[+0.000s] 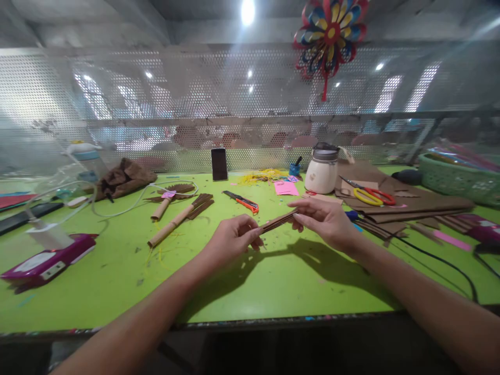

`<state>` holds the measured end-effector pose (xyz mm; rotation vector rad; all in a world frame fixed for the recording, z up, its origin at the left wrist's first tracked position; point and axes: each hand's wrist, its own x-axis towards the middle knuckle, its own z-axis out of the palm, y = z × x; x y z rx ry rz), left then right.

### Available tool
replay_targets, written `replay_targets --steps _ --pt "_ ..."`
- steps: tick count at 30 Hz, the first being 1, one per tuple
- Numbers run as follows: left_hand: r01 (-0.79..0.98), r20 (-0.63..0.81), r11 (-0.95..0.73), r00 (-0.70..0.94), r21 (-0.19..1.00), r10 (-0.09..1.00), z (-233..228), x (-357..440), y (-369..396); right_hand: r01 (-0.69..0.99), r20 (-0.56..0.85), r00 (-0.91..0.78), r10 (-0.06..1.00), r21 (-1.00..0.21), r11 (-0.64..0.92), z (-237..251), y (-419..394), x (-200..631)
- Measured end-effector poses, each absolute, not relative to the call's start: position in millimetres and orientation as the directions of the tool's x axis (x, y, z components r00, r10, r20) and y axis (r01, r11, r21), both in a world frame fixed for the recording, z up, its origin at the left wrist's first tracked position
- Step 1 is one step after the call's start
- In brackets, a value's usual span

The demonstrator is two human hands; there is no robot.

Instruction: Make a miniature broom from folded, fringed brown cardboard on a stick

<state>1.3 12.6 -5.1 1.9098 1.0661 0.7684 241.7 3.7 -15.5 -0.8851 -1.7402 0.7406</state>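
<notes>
Between my two hands, above the green table (234, 281), is a narrow stack of folded brown paper (277, 223). Its left end is pinched by my left hand (236, 234), and my right hand (326, 221) grips the right end between thumb and fingers. The strip tilts upward to the right. Just beyond my left hand lies an orange box cutter (242, 201). Rolled brown paper sticks with fringed ends lie to the left, one longer stick (172, 226) and one shorter stick (159, 209) with a pink tie.
A purple power strip (50, 263) with a charger stands at left. Upright at the back is a phone (219, 164). Farther right are a white jar (322, 172), scissors (371, 195), brown paper sheets (422, 203), a black cable (429, 256) and a green basket (457, 177).
</notes>
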Motion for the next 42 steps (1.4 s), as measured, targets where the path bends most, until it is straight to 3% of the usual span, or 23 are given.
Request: replay_targets --steps 21,30,42 --pt "0.31 -0.048 -0.146 0.54 0.94 0.84 -8.1 4.3 13.3 0.197 0.456 -0.246 0.855 -0.84 0.505 -14.6 3.4 242.4" --pt "0.238 -0.018 -0.131 0.537 0.962 0.844 -7.1 4.1 12.9 0.063 0.415 -0.238 0.878 -0.896 0.44 -10.0 1.2 240.4" --pt "0.204 -0.01 -0.119 0.538 0.972 0.843 -10.3 2.4 15.7 0.036 0.457 -0.254 0.852 -0.876 0.481 -11.2 1.9 238.5"
